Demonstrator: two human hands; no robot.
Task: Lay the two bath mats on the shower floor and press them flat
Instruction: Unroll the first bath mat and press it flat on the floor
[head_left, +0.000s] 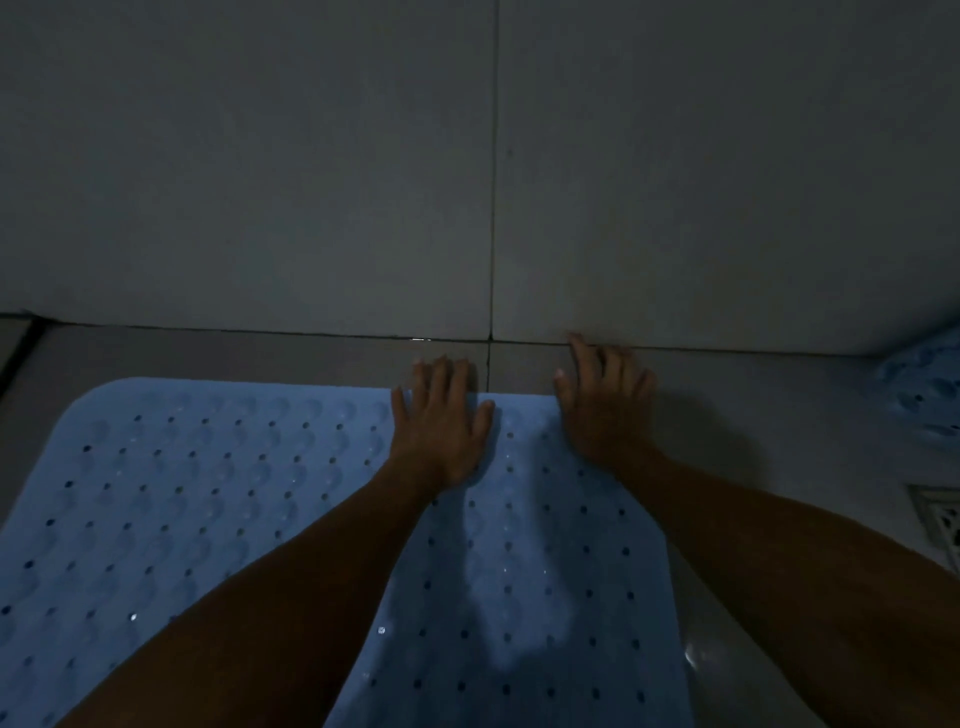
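A light blue bath mat (208, 509) with rows of small holes lies spread on the grey tiled shower floor, its far edge close to the wall. My left hand (439, 421) presses flat on the mat's far edge with straight fingers reaching onto the tile. My right hand (605, 402) rests with spread fingers on the mat's far right corner and the floor beside it, fingertips near the wall. A second blue mat (927, 389) shows partly at the right edge, bunched up against the wall.
A grey tiled wall (467, 156) rises just beyond the hands. A metal floor drain (943, 519) sits at the right edge. Bare wet floor tile (779, 415) lies between the two mats. The light is dim.
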